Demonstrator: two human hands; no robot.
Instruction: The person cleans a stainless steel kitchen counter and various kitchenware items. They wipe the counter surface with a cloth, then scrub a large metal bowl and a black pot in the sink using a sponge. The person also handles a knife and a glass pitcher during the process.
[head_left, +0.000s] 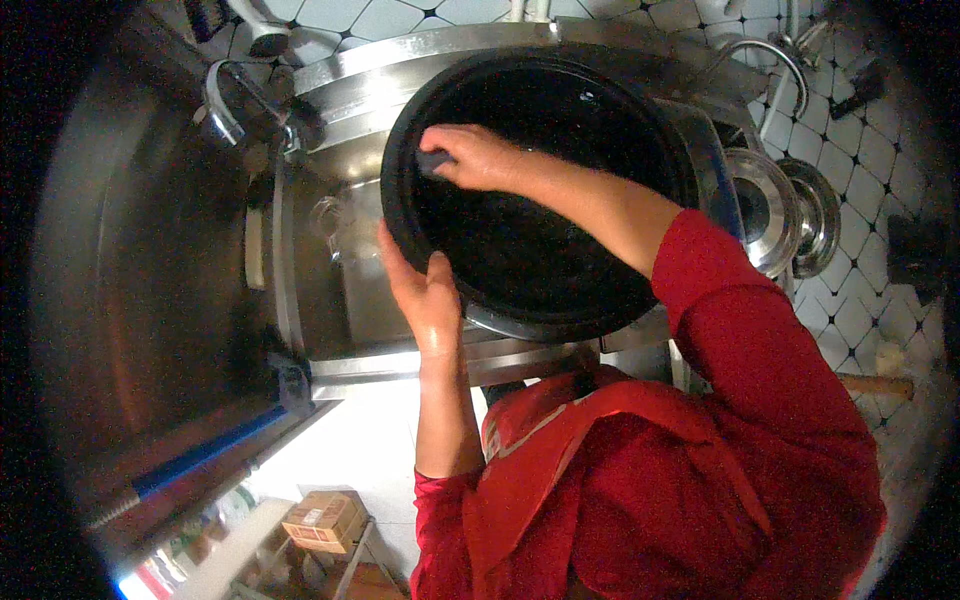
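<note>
A large round black pan or basin (540, 262) rests tilted over a stainless steel sink (322, 315). My left hand (427, 296) grips its lower left rim, thumb on the near side and fingers around the outside. Inside the vessel, near its left wall, my right hand (472, 157) is closed on a dark scrubbing pad (435, 162), which is mostly covered by the fingers. Both forearms look wet.
A curved faucet (225, 105) stands at the sink's left corner, another (772, 49) at the upper right. Metal bowls (761, 210) sit right of the vessel. A cardboard box (326, 520) lies on a stand at the lower left.
</note>
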